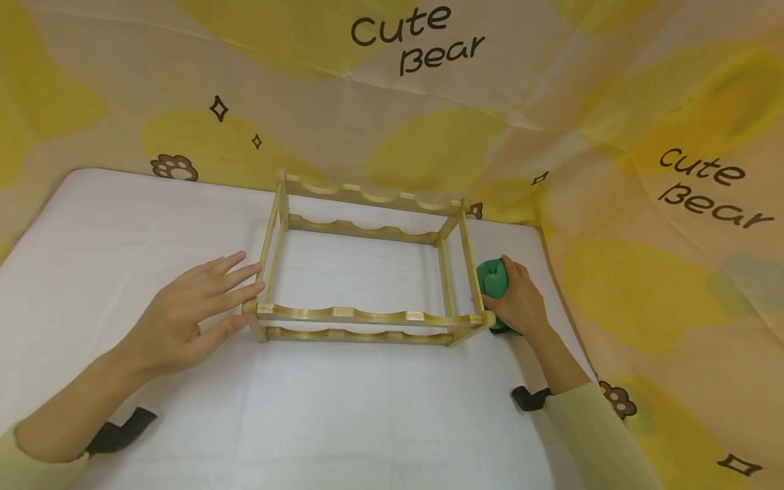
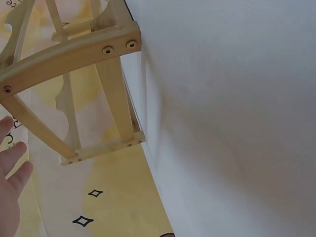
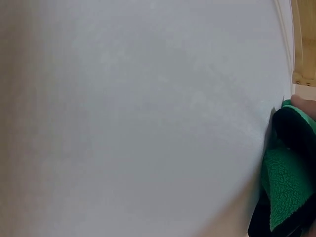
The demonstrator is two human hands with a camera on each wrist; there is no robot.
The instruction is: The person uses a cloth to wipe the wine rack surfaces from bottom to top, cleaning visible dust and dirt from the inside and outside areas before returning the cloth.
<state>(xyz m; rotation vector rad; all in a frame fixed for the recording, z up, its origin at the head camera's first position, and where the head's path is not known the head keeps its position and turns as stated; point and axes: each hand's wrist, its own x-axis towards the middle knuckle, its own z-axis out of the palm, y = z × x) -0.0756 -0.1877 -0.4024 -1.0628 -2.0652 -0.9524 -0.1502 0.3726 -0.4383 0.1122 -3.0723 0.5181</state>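
A light wooden rack (image 1: 373, 316) with scalloped rails stands on the white table. My left hand (image 1: 190, 313) is at its left end, fingers spread and extended, with the fingertips right at the side post. In the left wrist view, those fingers (image 2: 12, 158) show beside the rack's screwed end frame (image 2: 74, 55). To the right of the rack, my right hand (image 1: 520, 303) grips a folded green cloth (image 1: 493, 278) with dark edging. The right wrist view shows the fuzzy green cloth (image 3: 286, 182) bunched at the table surface, with most of that hand out of frame.
White covering spreads over the table (image 1: 343, 415). A yellow patterned fabric (image 1: 422, 150) hangs behind the table and along its right side, close to the right hand. Black straps (image 1: 125, 432) show at both wrists.
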